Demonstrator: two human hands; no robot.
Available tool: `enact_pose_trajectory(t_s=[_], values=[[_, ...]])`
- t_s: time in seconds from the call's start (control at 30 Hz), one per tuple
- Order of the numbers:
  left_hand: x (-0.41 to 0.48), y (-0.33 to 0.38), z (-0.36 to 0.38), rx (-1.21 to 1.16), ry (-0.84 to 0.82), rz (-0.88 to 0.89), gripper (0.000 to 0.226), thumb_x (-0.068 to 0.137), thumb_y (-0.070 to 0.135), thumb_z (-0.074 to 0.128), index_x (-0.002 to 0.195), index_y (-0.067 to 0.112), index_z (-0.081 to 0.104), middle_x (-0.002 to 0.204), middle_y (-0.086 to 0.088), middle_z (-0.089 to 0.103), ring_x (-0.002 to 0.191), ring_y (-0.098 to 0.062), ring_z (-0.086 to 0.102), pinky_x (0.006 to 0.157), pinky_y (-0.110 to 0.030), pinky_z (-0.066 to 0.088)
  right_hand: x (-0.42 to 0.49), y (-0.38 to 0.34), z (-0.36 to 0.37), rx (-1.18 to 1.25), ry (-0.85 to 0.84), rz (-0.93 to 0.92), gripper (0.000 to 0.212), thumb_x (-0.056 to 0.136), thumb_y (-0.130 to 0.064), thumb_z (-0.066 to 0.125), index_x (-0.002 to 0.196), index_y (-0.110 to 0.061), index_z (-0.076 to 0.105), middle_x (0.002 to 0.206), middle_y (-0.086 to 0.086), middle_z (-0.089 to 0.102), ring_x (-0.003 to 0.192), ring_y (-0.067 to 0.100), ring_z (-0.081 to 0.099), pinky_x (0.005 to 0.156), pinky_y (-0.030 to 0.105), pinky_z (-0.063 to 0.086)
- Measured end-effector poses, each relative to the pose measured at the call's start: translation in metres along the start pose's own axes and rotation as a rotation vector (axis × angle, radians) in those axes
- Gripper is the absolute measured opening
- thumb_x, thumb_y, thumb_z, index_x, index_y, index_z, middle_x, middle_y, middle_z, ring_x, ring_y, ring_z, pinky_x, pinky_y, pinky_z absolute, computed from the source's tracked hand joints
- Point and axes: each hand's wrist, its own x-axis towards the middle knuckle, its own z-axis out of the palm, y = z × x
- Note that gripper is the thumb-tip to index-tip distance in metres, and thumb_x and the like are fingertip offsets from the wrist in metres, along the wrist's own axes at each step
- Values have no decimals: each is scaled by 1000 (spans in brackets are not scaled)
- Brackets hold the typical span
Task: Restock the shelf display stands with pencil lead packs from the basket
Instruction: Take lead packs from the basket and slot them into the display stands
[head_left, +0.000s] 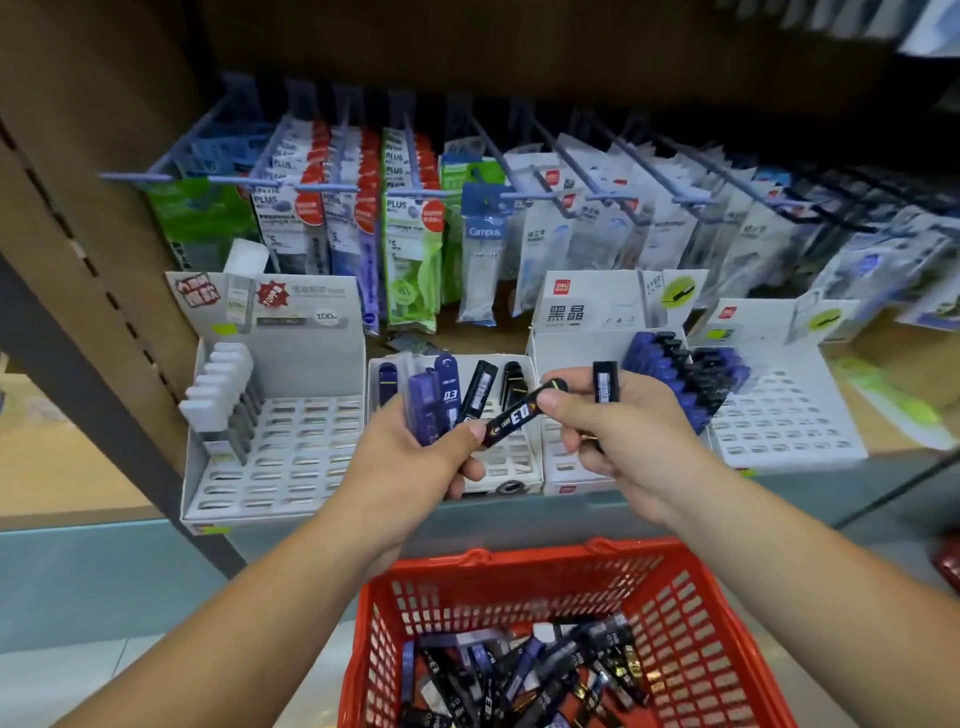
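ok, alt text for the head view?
A person's left hand grips a bunch of pencil lead packs while the right hand pinches a black pack, before white shelf display stands. A red basket below holds more packs.

**Two bare arms, nothing worn**

My left forearm (270, 597) and my right forearm (779, 582) are uncovered right up to the picture's edge, with only skin on show. My left hand (415, 452) and my right hand (618, 441) are bare too. The nail on my left thumb (476, 431) is cut short and left plain. Knuckles ridge the back of my right hand, and light creases cross both wrists. The wide lens makes both arms broaden toward the lower corners.
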Motion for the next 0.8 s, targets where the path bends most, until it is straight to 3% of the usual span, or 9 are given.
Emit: enact_pose_trajectory(t_s=[0.13, 0.23, 0.33, 0.43, 0.57, 0.8], values=[[6, -10, 0, 24, 9, -45, 14, 98, 10, 67, 109, 3, 62, 85, -16, 74, 59, -12, 63, 51, -24, 48, 8, -2, -8, -224, 140, -193, 21, 84, -7, 82, 99, -17, 74, 67, -3, 63, 49, 13, 54, 46, 25, 44], [9, -15, -2, 12, 19, -89, 12, 99, 12, 68, 107, 4, 64, 90, -20, 75, 63, -15, 65, 52, -26, 49, 22, -1, -8, -403, 171, -339, 22, 79, -10, 87, 88, -23, 72, 75, -8, 66, 60, 10, 58, 59, 32, 54], [12, -17, -2, -6, -11, -136, 14, 100, 17, 66, 109, 6, 65, 84, -15, 74, 62, -17, 63, 50, -25, 46, 34, 8, -3, -500, 103, -385, 25, 77, -9, 87, 79, -28, 70, 68, -19, 66, 63, -2, 57, 65, 17, 46], [12, -18, -2, -48, -55, -184, 15, 102, 17, 64, 113, 7, 64, 83, -12, 72, 62, -18, 61, 48, -25, 44, 40, 14, 0, -532, 49, -376, 15, 80, -6, 85, 84, -15, 73, 67, -26, 66, 61, -9, 57, 58, 6, 40], [11, -19, -5, -52, -99, -209, 19, 102, 16, 63, 116, 4, 63, 83, -12, 70, 66, -19, 63, 51, -27, 47, 45, 12, -4, -505, 16, -365, 14, 81, -2, 83, 87, -2, 71, 66, -25, 67, 54, -9, 58, 52, 6, 41], [6, -18, -8, -55, -186, -231, 13, 102, 15, 62, 110, 5, 62, 80, -11, 68, 64, -19, 63, 50, -28, 46, 45, 15, 0, -515, -10, -357, 14, 83, -2, 82, 84, -1, 68, 80, -18, 70, 52, -8, 56, 48, 8, 41]])
